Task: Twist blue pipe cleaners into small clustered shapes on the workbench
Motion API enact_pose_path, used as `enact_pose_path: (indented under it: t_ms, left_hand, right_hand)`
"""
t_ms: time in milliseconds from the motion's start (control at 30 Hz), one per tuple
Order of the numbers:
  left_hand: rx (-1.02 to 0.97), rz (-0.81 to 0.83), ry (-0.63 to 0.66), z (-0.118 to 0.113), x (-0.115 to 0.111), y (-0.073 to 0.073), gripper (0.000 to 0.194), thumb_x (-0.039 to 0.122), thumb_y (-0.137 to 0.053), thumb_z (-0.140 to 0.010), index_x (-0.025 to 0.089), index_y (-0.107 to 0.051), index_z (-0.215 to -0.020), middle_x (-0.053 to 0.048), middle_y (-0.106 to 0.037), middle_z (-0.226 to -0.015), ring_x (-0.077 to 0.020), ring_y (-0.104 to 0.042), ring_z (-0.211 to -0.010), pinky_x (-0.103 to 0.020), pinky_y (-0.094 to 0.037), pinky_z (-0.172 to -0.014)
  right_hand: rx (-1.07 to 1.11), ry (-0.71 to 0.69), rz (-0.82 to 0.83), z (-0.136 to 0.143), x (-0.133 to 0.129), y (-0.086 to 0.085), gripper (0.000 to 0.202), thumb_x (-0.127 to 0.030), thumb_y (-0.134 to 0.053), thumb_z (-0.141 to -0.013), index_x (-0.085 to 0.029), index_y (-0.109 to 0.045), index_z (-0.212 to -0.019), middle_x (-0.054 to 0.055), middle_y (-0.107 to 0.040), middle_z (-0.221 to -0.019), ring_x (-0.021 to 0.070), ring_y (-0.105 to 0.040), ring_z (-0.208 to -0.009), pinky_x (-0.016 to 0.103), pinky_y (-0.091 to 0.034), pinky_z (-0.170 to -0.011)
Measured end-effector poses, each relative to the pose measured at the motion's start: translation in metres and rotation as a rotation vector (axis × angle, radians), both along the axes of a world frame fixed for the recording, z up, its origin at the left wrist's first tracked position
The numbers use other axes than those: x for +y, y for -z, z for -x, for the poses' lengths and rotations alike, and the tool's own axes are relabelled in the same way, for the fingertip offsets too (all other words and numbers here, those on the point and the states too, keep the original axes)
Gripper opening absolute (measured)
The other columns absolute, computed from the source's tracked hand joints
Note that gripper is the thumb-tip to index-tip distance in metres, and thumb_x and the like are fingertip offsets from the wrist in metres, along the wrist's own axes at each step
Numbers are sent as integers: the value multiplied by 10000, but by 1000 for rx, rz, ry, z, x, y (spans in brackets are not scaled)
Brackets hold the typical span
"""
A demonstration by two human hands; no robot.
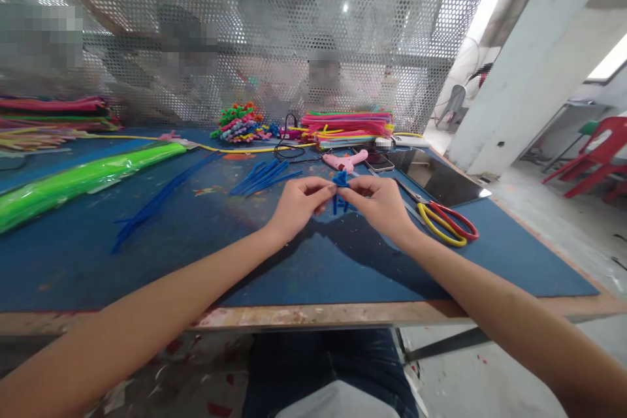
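Note:
Above the middle of the blue table mat, my left hand (304, 204) and my right hand (378, 204) pinch a small blue fuzzy piece (340, 178) between them, one from each side. Short blue ends hang below the fingertips. Just behind the hands lies a pink glue gun (345, 160). A bunch of short blue fuzzy stems (264, 176) rests to the left of my left hand, and longer blue stems (159, 206) lie farther left. Scissors with one red and one yellow handle (448, 222) are to the right of my right hand.
A bright green plastic-wrapped bundle (93, 176) lies at the left. Multicoloured stems (245, 123) and a pink bundle (347, 125) stand along the back by a perforated metal screen (274, 32). A dark glossy panel (435, 173) and a phone (379, 161) lie at the right.

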State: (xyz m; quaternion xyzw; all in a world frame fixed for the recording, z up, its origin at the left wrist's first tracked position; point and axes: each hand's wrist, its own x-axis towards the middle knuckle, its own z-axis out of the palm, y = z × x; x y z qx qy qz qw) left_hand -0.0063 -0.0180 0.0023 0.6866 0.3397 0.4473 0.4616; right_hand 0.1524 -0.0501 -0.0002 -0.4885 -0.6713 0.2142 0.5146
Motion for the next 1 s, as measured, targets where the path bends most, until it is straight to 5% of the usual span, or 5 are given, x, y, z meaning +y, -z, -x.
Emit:
enact_pose_path:
  t_ms: [267, 600, 733, 833, 1000]
  left_hand:
    - [-362, 425, 123, -4, 6, 5, 304, 323, -823, -505, 149, -658, -689, 52, -570, -540, -14, -436, -402, -133, -368, -405]
    - [-326, 959, 383, 7, 6, 7, 272, 209, -823, -550, 142, -572, -631, 62, -506, -486, -15, -442, -390, -114, -365, -382]
    - [-318, 874, 387, 3, 6, 11, 388, 351, -848, -473, 157, -613, -713, 18, -603, -617, -80, -570, -532, -162, -431, -453]
    - [-367, 709, 363, -4, 4, 12, 382, 415, -799, -552, 173, -635, -797, -16, -657, -776, -134, -637, -718, -226, -505, -614]
    - [-380, 589, 280, -8, 5, 12, 286, 311, -792, -599, 152, -630, -773, 10, -636, -682, -74, -585, -545, -210, -506, -573]
  right_hand:
    - [318, -200, 205, -1, 7, 2, 259, -401, -703, -630, -146, -658, -610, -11, -541, -543, 96, -438, -541, 256, -338, -534]
    - [263, -359, 129, 2, 1, 3, 182, -341, -723, -634, -173, -677, -580, 3, -591, -614, 113, -484, -594, 273, -375, -569]
    - [352, -314, 121, 5, 3, 5, 178, -348, -724, -627, -181, -673, -588, 2, -598, -617, 120, -506, -594, 274, -403, -574]
    - [457, -222, 152, 6, 7, 8, 185, -364, -720, -627, -186, -672, -614, 3, -618, -633, 127, -527, -618, 276, -419, -607]
    - [392, -121, 107, 5, 9, 9, 195, -365, -697, -648, -179, -662, -694, 9, -607, -689, 129, -516, -640, 282, -399, -634]
